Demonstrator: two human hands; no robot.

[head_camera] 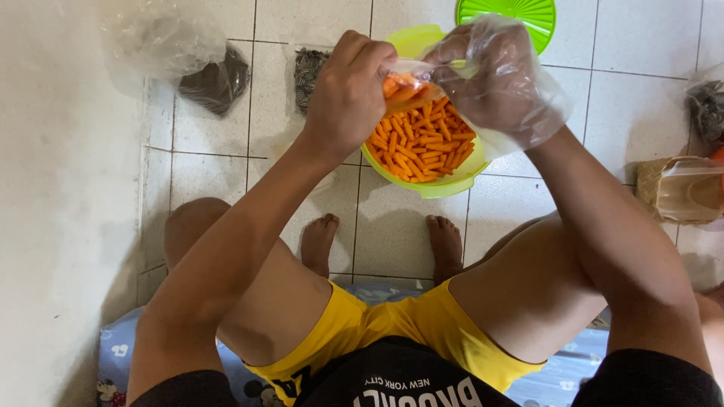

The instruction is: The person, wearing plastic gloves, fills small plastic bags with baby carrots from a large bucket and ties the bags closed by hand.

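Far on the left, a clear plastic bag [151, 41] with something dark inside lies on the white floor tiles [626, 98]. Just beside it, a small pack of striped seeds [308, 71] rests on the floor too.

Next we see our left hand [348, 94]. It is bare. Its grip is clenched tight on one side of a small clear bag [407, 83]. The small bag has orange snack sticks inside.

Under the small bag sits a light green bowl [437, 187] on the floor. The bowl is full of orange snack sticks [422, 147]. The small bag hangs right over the sticks in the bowl.

Our right hand [494, 75] wears a loose clear plastic glove. Its fingers pinch the other side of the small bag, so both hands hold the bag between them, close together.

Behind the bowl, at the top, a green round lid [520, 15] lies on the floor.

Our two bare feet [445, 245] stand on the tiles just near the bowl, one on each side. We sit low in yellow shorts [362, 324], with our knees wide apart.

Far on the right, a woven basket [679, 188] sits by the edge. Above it is another bag of dark things [707, 105]. We cannot tell what is in it.
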